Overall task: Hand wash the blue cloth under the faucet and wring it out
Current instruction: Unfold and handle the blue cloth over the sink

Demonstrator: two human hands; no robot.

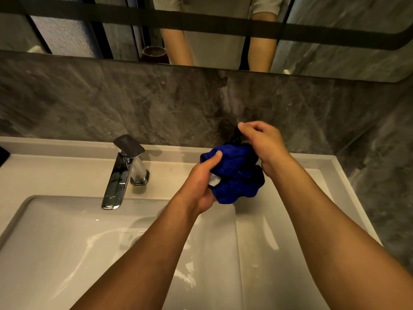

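Note:
The blue cloth (234, 173) is bunched into a ball above the counter, to the right of the basin. A small white tag shows at its left side. My left hand (201, 184) grips the bunch from the left and below, thumb pressed on top. My right hand (261, 144) holds its upper right part, fingers curled over a dark bit of fabric at the top. The chrome faucet (124, 173) stands well to the left of both hands, with no water visibly running from its spout.
The white sink basin (67, 253) lies below my forearms, its bottom wet and glossy. A grey marble wall (134, 104) rises behind the counter, with a mirror (212, 36) above it. A marble side wall (380, 175) closes off the right.

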